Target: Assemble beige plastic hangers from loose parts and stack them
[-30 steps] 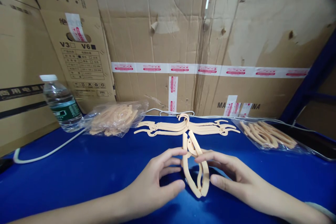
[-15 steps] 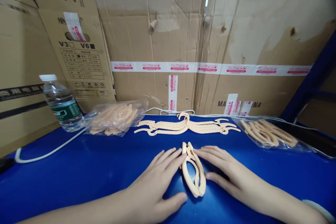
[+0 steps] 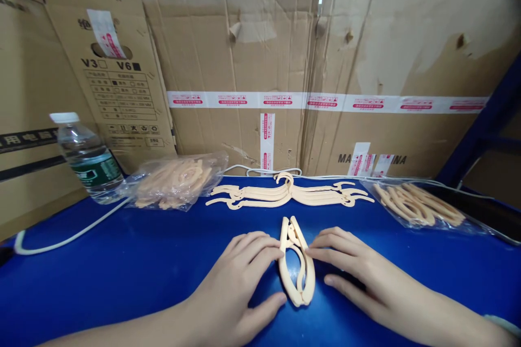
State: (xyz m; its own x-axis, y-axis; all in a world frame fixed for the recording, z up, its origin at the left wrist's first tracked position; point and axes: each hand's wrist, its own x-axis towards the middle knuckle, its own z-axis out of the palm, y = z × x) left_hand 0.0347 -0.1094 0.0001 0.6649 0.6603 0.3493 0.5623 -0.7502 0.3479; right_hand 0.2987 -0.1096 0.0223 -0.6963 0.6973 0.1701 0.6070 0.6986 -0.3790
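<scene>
A folded cream plastic hanger lies on the blue table between my two hands, its narrow ends pointing away from me. My left hand rests its fingertips against the hanger's left side, with the thumb stretched out apart from it. On the other side, the fingertips of my right hand touch the right arm of the hanger, and that thumb is spread. Neither hand is wrapped round it. Beyond them lie several unfolded cream hangers, overlapping with their hooks together.
Clear bags of folded hangers lie at the back left and back right. A water bottle stands at the left. A white cable curves over the table. Cardboard walls the back; a dark flat device lies far right.
My fingers have slid from near the hanger's top down along its sides. The hanger has turned a little straighter, with its tips spread slightly. The camera view has shifted slightly.
</scene>
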